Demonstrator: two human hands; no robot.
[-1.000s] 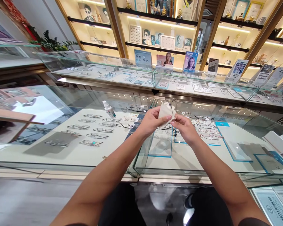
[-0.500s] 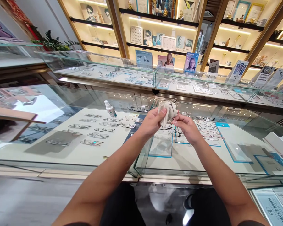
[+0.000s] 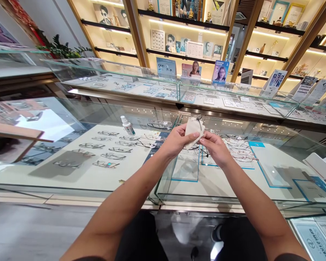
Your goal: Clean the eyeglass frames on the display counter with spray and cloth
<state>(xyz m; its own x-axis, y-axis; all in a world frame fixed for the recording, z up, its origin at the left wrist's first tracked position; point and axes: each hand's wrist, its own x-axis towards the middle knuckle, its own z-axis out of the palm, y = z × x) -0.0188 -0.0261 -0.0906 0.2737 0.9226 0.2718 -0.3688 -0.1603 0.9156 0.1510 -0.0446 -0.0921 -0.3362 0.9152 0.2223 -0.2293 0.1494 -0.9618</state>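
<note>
Above the glass display case, my left hand (image 3: 179, 139) is closed on a pale cleaning cloth (image 3: 192, 128), its thumb pressed flat across the front. The cloth is folded around a pair of dark-rimmed eyeglasses (image 3: 199, 122), so most of the lenses are hidden. My right hand (image 3: 215, 145) pinches the glasses near the cloth's lower right edge, fingertips close to the left thumb. A dark temple of the glasses seems to hang below the hands. To the left, a white spray bottle (image 3: 128, 126) with a printed label stands upright on the glass.
Several eyeglass frames (image 3: 112, 156) lie in rows inside the glass case (image 3: 141, 186). Behind it runs a second glass counter (image 3: 176, 85) with upright advertising cards (image 3: 220, 71). A white open box (image 3: 316, 165) sits at the right. Lit shelves line the back wall.
My left thumb has moved down and to the right across the cloth, which now lies flatter over the glasses. The right hand has stayed nearly in place.
</note>
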